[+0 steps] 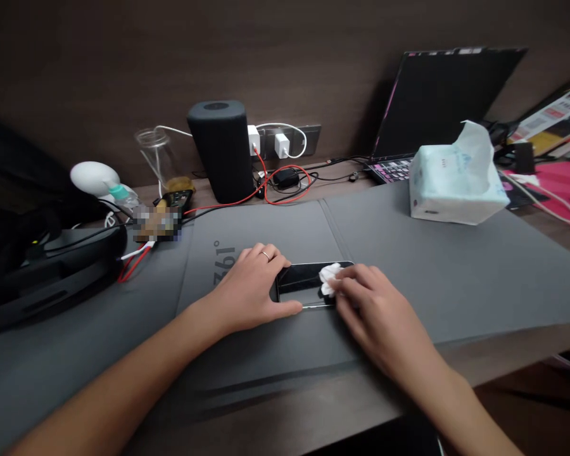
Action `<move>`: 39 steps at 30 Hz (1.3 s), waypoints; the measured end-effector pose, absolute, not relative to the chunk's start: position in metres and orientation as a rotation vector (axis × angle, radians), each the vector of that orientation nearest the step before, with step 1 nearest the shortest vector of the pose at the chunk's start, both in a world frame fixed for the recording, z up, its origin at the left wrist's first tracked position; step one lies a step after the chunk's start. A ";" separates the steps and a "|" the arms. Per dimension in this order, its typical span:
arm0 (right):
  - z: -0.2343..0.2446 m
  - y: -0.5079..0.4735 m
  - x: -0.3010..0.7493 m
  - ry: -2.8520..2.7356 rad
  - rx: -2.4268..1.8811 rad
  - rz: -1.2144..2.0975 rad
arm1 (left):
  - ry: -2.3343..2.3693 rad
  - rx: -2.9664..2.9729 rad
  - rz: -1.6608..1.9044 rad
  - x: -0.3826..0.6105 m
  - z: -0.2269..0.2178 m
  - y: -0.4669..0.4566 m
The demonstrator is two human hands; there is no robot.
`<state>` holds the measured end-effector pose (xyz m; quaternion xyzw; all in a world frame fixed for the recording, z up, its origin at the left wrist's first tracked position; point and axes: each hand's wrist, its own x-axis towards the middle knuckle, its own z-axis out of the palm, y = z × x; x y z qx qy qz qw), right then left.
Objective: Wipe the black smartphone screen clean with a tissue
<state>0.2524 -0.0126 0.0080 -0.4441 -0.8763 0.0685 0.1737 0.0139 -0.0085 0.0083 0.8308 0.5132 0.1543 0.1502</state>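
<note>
A black smartphone [299,277] lies flat, screen up, on a grey mat [389,253]. My left hand [251,285], with a ring on one finger, grips the phone's left end between thumb and fingers. In my right hand [373,304] is a crumpled white tissue [329,277], pinched in the fingertips and pressed on the right part of the screen. My right fingers hide the phone's right end.
A tissue pack [456,183] stands at the right before an open laptop [446,101]. At the back are a black speaker [223,152], a glass bottle [164,161], chargers [282,145] and a red cable [213,208]. A dark bag-like object [52,266] sits left.
</note>
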 end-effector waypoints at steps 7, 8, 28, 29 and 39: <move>0.008 -0.020 0.233 -2.487 -1.217 0.296 | 1.440 2.441 0.386 0.012 0.007 -0.007; 0.008 -0.020 0.240 -2.485 -1.234 0.281 | 1.445 2.440 0.392 0.012 0.006 -0.007; 0.013 -0.011 0.281 -2.535 -1.344 0.023 | 1.457 2.478 0.388 0.012 0.004 -0.008; 0.013 -0.010 0.282 -2.535 -1.339 0.020 | 1.449 2.479 0.388 0.011 0.004 -0.007; 0.013 -0.011 0.272 -2.622 -1.244 0.001 | 1.449 2.468 0.418 0.010 0.002 -0.008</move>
